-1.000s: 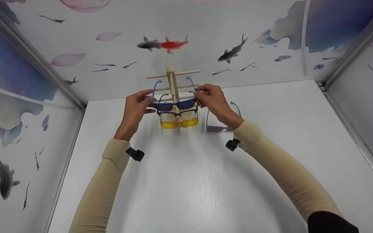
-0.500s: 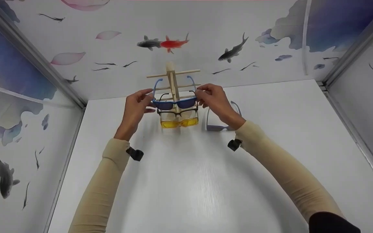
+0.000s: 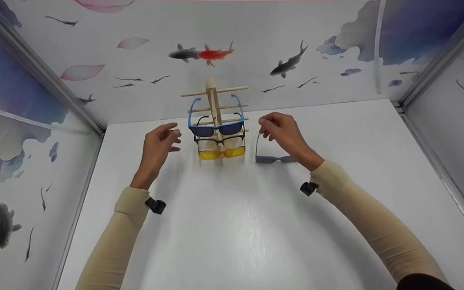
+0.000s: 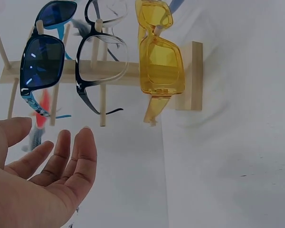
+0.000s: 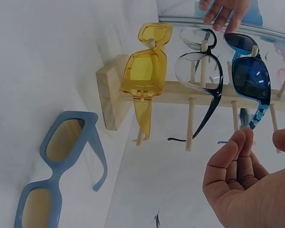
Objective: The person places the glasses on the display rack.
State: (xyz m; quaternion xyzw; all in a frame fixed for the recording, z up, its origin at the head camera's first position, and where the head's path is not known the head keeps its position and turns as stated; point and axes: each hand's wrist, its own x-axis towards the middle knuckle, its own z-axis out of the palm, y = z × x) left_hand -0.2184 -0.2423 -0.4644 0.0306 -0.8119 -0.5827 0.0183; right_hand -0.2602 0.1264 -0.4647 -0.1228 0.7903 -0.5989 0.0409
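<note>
Three pairs of glasses (image 5: pixel 192 71) are held up by pegs (image 3: pixel 236 88) on the wooden stand (image 3: pixel 213 98); beside it, left grip (image 3: pixel 157 145) and right grip (image 3: pixel 286 131) are loosely spread, empty.

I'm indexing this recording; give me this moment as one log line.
left hand: empty | right hand: empty | rack: blue sunglasses above black-framed glasses above yellow glasses | white table: grey-blue glasses

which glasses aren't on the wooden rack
The grey-blue pair: it lies on the white table beside the wooden rack, while the yellow pair, the black-framed pair and the dark-lensed blue pair all sit on the rack.
</note>
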